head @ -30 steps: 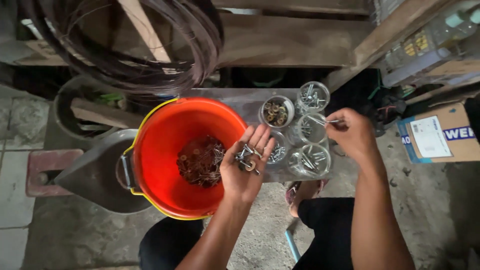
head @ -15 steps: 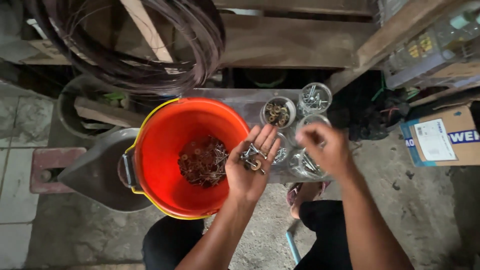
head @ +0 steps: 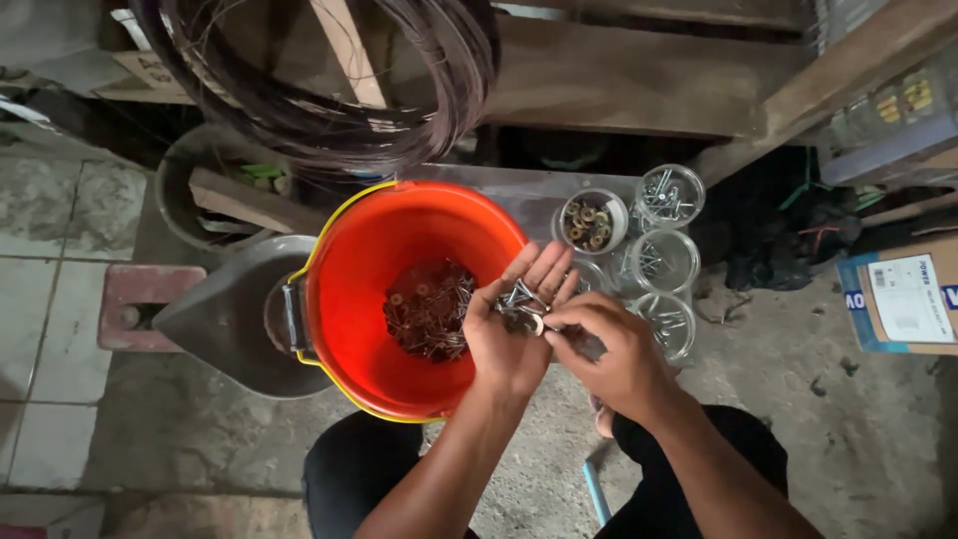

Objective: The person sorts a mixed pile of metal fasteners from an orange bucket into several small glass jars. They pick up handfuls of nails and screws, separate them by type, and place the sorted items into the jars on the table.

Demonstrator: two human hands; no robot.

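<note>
My left hand [head: 509, 334] is held palm up over the right rim of an orange bucket [head: 349, 289], cupping a small pile of screws and nails [head: 521, 305]. My right hand [head: 617, 354] is against that palm, its fingertips pinched on a piece in the pile. In the bucket's bottom lies a heap of rusty nails and washers [head: 429, 309]. Just right of the bucket stand several clear round cups: one with brownish washers [head: 591, 221], the others with silvery screws [head: 668, 196].
A coil of dark wire [head: 329, 90] hangs over wooden planks at the top. A grey metal scoop [head: 225, 314] lies left of the bucket. A cardboard box [head: 903, 299] sits at the right on the concrete floor. My knees are below.
My right hand has come left from the clear cups to my left palm and now pinches into the pile. The left hand has stayed over the bucket rim.
</note>
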